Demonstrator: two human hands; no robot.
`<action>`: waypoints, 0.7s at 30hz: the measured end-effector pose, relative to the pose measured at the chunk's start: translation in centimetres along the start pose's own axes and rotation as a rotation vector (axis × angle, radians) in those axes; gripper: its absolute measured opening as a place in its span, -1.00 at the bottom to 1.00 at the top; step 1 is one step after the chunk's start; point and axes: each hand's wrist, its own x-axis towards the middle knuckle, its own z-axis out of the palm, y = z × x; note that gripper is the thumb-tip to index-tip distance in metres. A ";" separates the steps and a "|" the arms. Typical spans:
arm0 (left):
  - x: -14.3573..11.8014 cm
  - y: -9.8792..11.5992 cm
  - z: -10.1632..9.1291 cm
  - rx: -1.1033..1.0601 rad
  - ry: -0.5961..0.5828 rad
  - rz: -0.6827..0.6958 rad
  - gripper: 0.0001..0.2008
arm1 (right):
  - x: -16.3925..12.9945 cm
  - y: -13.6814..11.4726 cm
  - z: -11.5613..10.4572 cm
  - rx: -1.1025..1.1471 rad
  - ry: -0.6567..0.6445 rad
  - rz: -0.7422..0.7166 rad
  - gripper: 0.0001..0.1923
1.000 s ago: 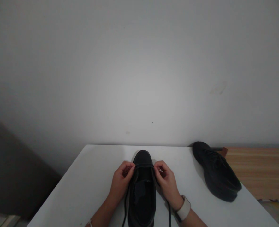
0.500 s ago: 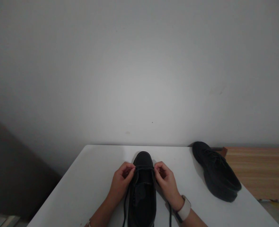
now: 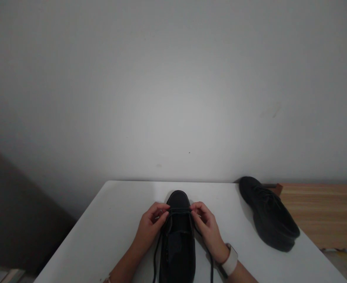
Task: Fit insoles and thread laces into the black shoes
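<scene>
Item 1: a black low-cut lace-up shoe [image 3: 178, 239] stands on the white rectangular worktop [image 3: 108, 232], toe pointing away from the person, heel end cut off by the lower frame edge. It sits near the worktop's middle, directly in front of the person.

Item 2: a thin black shoelace [image 3: 179, 211] runs straight across the shoe's front eyelets. Its 2 loose ends trail down either side of the shoe toward the near edge.

Left hand [image 3: 150, 228]: fingers curled and pinched on the lace at the shoe's left edge, heel of the hand beside the shoe.

Right hand [image 3: 209, 230]: likewise closed in a pinch on the lace at the shoe's right edge. A pale band wristwatch [image 3: 230, 260] sits on this wrist.

Item 3: a second black shoe [image 3: 269, 214] lies at the worktop's far right corner, well apart from both hands, toe toward the wall.

A light wooden slatted surface [image 3: 323, 214] adjoins the worktop on the right. A plain grey wall [image 3: 173, 86] fills the background.
</scene>
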 end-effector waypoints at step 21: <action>-0.3 0.9 0.3 0.129 0.111 0.110 -0.77 | -0.1 -0.3 0.0 -0.123 0.093 -0.093 -0.75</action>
